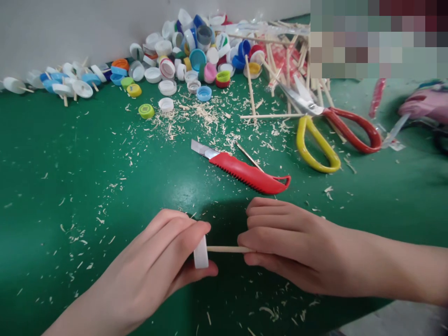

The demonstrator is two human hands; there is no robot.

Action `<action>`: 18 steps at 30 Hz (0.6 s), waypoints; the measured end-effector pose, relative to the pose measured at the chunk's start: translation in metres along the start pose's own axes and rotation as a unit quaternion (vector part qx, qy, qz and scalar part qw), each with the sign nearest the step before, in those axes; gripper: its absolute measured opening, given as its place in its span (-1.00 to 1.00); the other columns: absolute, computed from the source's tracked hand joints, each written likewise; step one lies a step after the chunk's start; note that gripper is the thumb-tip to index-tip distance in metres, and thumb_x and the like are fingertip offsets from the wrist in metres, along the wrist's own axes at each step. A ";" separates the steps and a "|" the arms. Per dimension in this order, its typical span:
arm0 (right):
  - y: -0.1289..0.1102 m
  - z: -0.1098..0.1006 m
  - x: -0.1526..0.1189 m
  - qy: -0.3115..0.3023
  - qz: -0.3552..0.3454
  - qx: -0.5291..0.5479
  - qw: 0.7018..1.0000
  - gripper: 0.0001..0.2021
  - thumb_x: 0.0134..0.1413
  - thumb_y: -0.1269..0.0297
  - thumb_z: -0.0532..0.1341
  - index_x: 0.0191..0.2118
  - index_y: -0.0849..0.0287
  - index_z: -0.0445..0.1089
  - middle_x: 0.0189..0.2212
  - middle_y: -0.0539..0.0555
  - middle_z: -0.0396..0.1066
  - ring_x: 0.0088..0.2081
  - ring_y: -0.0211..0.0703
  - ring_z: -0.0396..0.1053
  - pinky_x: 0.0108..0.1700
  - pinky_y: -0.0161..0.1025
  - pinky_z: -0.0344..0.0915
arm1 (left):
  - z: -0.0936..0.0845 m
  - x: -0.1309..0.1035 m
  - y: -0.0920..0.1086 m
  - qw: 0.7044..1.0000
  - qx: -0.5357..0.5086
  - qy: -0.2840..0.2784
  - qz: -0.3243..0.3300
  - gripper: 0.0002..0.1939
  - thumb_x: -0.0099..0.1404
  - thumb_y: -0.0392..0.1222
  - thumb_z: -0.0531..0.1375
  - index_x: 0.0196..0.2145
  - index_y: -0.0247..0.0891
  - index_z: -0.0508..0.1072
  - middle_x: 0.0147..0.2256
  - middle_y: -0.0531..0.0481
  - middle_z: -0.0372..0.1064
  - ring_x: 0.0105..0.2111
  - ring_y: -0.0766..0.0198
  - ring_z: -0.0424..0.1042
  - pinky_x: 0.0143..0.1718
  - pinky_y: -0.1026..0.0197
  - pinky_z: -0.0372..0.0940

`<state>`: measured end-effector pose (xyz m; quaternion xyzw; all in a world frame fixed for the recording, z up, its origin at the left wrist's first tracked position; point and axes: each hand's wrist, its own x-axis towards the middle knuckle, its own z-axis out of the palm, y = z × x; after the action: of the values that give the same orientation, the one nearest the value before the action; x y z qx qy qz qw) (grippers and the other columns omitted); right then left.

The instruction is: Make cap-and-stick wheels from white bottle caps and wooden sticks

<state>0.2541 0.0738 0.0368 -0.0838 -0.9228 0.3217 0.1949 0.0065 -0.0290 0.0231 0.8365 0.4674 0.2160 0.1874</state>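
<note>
Near the front of the green table, my left hand (164, 261) is closed on a white bottle cap (201, 252), which stands on edge between the thumb and fingers. A thin wooden stick (227, 249) runs level from the cap's face to my right hand (287, 242), whose thumb and fingers pinch its other end. How deep the stick goes into the cap is hidden. Just beyond my hands lies a red utility knife (248, 172), blade out and pointing left. A slim metal rod (249, 156) rests beside its handle.
Scissors (313, 116) with one yellow and one red handle lie at the right. Behind are a heap of bottle caps (189, 51) and loose wooden sticks (288, 70). Caps joined by sticks (66, 84) sit far left. Shavings (203, 112) litter the green table (52, 163).
</note>
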 end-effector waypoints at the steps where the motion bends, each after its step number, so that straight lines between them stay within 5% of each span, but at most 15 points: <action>1: 0.000 0.001 0.000 -0.001 0.002 0.008 1.000 -0.85 0.40 0.38 0.11 -0.18 0.27 0.40 -0.39 0.05 0.45 -0.36 -0.26 0.22 -0.22 -0.25 0.22 | 0.000 0.000 0.001 1.000 -0.003 0.002 0.005 -0.73 0.51 -0.21 0.09 0.12 -0.22 0.32 -0.15 -0.06 0.43 -0.09 0.26 0.37 -0.12 0.33 0.40; 18: 0.002 0.003 -0.005 -0.017 0.003 0.070 0.997 -0.81 0.42 0.35 0.10 -0.13 0.29 0.44 -0.34 0.10 0.49 -0.27 -0.26 0.32 -0.14 -0.25 0.33 | 0.003 0.002 0.007 0.996 -0.084 0.005 -0.006 -0.68 0.47 -0.20 0.17 0.13 -0.28 0.29 -0.16 -0.06 0.41 -0.10 0.28 0.37 -0.07 0.31 0.37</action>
<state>0.2575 0.0728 0.0320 -0.0671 -0.9007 0.3880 0.1836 0.0141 -0.0310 0.0244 0.8140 0.4534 0.2574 0.2561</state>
